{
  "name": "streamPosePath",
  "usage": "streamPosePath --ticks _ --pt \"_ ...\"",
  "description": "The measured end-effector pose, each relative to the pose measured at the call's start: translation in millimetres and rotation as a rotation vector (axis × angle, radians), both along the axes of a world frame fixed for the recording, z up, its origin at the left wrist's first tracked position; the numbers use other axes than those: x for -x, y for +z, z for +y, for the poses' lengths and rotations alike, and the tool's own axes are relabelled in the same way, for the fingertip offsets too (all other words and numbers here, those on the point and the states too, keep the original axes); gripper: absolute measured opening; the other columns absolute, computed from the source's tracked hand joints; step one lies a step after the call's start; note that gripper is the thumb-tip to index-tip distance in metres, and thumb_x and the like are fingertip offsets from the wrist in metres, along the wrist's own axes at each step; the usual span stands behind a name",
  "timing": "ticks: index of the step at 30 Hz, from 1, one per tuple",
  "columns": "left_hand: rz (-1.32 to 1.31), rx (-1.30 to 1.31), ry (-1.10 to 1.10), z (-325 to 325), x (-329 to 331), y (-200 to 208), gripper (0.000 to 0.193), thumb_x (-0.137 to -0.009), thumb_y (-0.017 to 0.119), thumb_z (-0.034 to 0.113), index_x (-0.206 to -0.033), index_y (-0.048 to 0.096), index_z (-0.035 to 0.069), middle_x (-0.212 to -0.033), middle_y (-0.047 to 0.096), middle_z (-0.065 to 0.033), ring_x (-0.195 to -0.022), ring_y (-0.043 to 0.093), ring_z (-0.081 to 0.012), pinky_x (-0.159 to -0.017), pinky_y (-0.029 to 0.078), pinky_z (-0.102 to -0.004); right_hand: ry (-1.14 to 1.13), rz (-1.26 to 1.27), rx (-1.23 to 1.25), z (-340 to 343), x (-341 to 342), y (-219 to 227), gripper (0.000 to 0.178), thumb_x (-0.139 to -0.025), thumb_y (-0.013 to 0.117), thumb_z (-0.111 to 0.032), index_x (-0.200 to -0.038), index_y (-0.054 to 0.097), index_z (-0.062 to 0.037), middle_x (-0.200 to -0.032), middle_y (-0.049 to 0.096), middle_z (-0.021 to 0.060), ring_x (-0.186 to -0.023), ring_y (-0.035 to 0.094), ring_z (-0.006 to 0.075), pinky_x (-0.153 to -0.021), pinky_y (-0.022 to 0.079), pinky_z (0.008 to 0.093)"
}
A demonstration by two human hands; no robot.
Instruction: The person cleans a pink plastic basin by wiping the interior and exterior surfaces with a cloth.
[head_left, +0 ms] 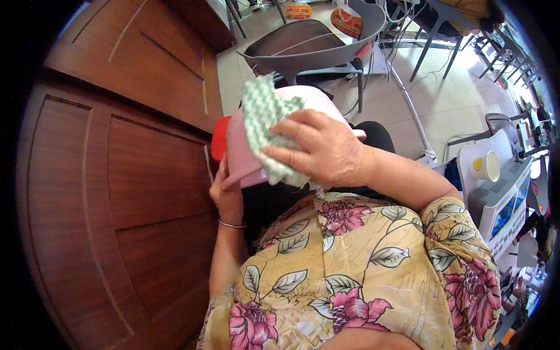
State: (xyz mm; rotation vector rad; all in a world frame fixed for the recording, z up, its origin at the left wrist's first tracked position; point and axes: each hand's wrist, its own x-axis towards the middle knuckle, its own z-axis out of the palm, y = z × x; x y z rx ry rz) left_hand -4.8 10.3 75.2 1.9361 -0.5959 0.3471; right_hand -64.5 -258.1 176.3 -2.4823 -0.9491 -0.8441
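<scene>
In front of my body is a pale pink plastic tub (238, 143), its exact shape partly hidden. My left hand (221, 192) grips its rim at the lower left, with a bracelet on that wrist. A fluffy green-and-white striped cloth (261, 111) lies bunched against the tub's upper surface. Over the cloth is my right hand (326, 146), fingers curled around it and pressing it to the pink plastic. A red object (220, 139) shows just behind the tub's left side; most of it is hidden.
Brown wooden panelled doors (146, 186) stand close on the left. Beyond the tub is a grey chair (297, 49) on a tiled floor (449, 125) crossed by cables. At the right, a paper cup (486, 166) is near a grey-white device (504, 192).
</scene>
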Motion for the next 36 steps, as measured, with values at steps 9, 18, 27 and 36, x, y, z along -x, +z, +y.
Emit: streamPosePath --ticks 9,18,27,36 --pt "-0.054 -0.059 0.074 -3.8 2.0 18.4 0.034 -0.092 0.056 0.004 -0.126 0.057 0.0 -0.118 0.064 -0.0142 -0.105 0.062 -0.0195 -0.091 0.048 -0.0309 -0.049 0.284 -0.155 -6.0 1.5 -5.7 0.048 -0.075 0.072 -0.028 -0.12 0.058 -0.0172 -0.13 0.053 0.007 -0.116 0.049 0.0339 -0.098 0.042 0.044" --pt "0.059 0.112 0.115 2.9 -1.3 35.1 0.034 -0.093 0.057 0.008 -0.124 0.056 -0.005 -0.118 0.063 -0.011 -0.103 0.06 -0.0167 -0.093 0.047 -0.03 -0.194 0.826 -0.979 -52.3 -11.2 -50.7 0.04 -0.089 0.061 -0.039 -0.107 0.066 -0.0029 -0.095 0.068 0.0073 -0.089 0.062 0.0132 -0.08 0.048 0.0285" --pt "0.289 0.273 0.028 11.2 -3.3 24.4 0.035 -0.092 0.059 0.01 -0.123 0.057 -0.006 -0.117 0.063 -0.0102 -0.104 0.059 -0.0159 -0.093 0.046 -0.03 0.094 0.317 -0.492 -49.7 -24.3 -3.5 0.048 -0.077 0.067 -0.034 -0.118 0.063 -0.0071 -0.135 0.052 0.0128 -0.12 0.049 0.034 -0.103 0.037 0.0428" --pt "0.391 0.353 0.04 16.3 -5.4 13.6 0.036 -0.088 0.064 0.015 -0.116 0.061 -0.007 -0.109 0.065 -0.0085 -0.1 0.06 -0.0168 -0.09 0.046 -0.0304 0.022 1.168 -1.554 -68.3 -44.1 -99.0 0.025 -0.087 0.064 -0.026 -0.096 0.068 -0.003 -0.084 0.066 0.0031 -0.072 0.063 0.01 -0.067 0.051 0.0262"
